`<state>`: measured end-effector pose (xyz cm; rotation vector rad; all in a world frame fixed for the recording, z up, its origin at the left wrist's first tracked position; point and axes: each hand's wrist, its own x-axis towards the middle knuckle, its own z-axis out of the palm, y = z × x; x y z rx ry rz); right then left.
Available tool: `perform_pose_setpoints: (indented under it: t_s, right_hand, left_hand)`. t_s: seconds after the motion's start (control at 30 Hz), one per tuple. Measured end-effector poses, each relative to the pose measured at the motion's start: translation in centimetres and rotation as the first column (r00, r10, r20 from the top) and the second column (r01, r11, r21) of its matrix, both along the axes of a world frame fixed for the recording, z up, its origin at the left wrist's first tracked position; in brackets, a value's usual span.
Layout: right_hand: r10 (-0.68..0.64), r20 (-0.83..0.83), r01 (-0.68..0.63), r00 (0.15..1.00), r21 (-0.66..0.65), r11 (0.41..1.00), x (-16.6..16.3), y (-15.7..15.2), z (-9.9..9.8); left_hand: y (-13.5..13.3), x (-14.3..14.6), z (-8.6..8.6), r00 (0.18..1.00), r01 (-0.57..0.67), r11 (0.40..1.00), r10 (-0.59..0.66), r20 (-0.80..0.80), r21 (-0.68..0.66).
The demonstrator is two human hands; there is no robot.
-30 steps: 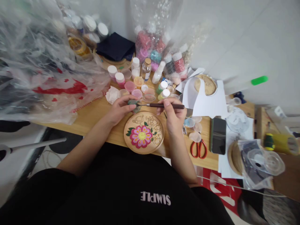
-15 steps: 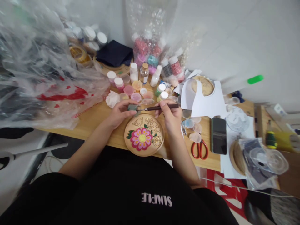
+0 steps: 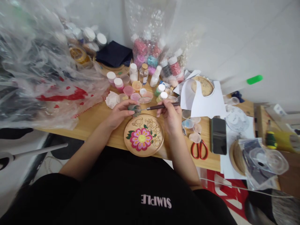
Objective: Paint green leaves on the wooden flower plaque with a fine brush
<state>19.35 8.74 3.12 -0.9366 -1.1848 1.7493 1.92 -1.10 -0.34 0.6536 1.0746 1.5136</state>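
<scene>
- Brush (image 3: 161,107) first: thin dark handle, pinched pen-style by the right hand (image 3: 172,118), with the fingers closed on the back half. Its tip pokes into a small pot (image 3: 133,108).
- That small pot sits in the left hand (image 3: 118,113), thumb and fingertips wrapped round its sides, held just over the far rim of the wooden disc (image 3: 143,135).
- The wooden disc lies flat at the near edge of the table (image 3: 98,118), between both hands. It has a pink flower with a yellow centre and green leaves, plus gold outlines on the far side.
- Handling guess: the brush looks feather-light, with a stiff handle and a soft tip, so take it by the handle, never the bristles.
- The pot looks light too, probably thin plastic. Whatever's inside could spill, so I'd hold it by the sides and keep it level.
- Nearby: a cluster of little tubs (image 3: 131,90) just beyond the hands, red scissors (image 3: 199,150) and a phone (image 3: 218,135) off to the right, and a crinkly plastic bag (image 3: 47,72) to the left.
</scene>
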Motion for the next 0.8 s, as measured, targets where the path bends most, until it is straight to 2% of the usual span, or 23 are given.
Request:
perform_pose_setpoints:
  t_s: [0.37,0.8]
  right_hand:
    - [-0.070,-0.007,0.069,0.998,-0.029,0.997,-0.06,0.21,-0.17]
    - [-0.077,0.007,0.077,0.997,-0.020,0.997,-0.08,0.29,0.07]
  left_hand:
    - [0.19,0.02,-0.04,0.997,0.003,1.000,-0.003,0.077,0.004]
    - [0.32,-0.01,0.08,0.999,0.016,1.000,-0.016,0.049,0.000]
